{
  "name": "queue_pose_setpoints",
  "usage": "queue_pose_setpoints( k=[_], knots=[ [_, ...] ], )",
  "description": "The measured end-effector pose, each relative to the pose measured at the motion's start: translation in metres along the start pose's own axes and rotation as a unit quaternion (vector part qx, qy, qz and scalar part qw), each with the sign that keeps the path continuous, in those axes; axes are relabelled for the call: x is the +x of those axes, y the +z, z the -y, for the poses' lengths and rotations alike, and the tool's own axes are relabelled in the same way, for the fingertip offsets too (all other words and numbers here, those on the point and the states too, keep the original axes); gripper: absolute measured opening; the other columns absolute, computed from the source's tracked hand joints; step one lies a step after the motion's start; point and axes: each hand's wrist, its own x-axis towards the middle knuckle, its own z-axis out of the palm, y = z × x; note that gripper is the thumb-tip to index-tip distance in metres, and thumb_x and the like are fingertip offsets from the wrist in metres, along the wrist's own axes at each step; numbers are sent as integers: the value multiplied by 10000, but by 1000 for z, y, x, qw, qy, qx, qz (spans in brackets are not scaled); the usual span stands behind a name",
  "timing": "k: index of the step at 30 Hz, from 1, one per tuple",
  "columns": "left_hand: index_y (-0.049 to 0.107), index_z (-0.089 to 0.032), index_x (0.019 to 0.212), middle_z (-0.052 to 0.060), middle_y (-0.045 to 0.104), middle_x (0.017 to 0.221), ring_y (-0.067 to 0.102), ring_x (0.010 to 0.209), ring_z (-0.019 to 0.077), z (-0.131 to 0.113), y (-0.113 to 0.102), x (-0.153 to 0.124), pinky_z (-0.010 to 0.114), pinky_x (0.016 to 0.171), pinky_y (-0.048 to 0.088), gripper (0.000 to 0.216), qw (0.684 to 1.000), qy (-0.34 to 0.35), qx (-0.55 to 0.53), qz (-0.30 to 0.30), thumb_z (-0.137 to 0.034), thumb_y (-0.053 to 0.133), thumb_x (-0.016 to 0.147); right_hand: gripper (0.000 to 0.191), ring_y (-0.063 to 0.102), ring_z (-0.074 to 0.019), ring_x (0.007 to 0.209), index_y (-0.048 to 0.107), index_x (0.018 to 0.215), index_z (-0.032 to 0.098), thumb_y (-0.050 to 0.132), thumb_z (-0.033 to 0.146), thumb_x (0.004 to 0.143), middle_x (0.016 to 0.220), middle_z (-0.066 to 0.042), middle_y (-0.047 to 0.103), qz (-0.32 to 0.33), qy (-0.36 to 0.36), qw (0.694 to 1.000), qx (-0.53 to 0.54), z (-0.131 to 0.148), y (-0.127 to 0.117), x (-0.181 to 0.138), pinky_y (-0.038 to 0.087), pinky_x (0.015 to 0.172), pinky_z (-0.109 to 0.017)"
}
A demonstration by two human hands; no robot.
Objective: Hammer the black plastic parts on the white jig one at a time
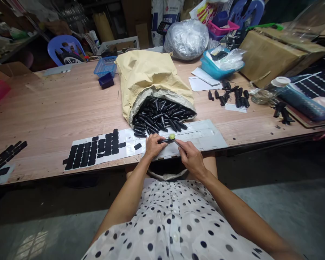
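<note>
My left hand (152,145) is closed on a slim black plastic piece (165,140) at the table's front edge. My right hand (190,154) pinches a thin dark tool (176,142), whose tip meets the right end of that piece. A small yellow-green round thing (172,136) sits right at this meeting point; whether it belongs to the tool or the piece I cannot tell. Just beyond my hands, a paper sack (154,68) lies on its side, its mouth spilling many similar black pieces (159,113). Under my hands is a pale flat board (203,135).
Left of my hands lie sheets of black stickers (81,155) and one loose black sticker (138,146). Black parts (237,97) are scattered at right, near a blue basket (219,66) and a cardboard box (278,54). An open bag (168,176) hangs between my legs.
</note>
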Motion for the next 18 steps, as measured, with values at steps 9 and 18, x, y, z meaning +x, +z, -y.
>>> queue_pose_setpoints(
  k=[9,18],
  knots=[
    [792,-284,956,11,701,940,583,969,245,2,0,-3,407,941,456,158,999,29,22,-6,-281,824,802,423,614,-247,943,724,1310,253,449,244,988,993,-89,680,-95,95,985,-108,-51,-31,44,502,851,-353],
    [806,-307,993,21,682,944,572,979,244,10,5,-3,406,933,447,128,998,58,33,-11,-341,780,872,414,502,-246,895,741,1276,255,503,178,946,1018,-119,586,-58,263,925,-269,-112,-40,90,332,708,-328]
  ],
)
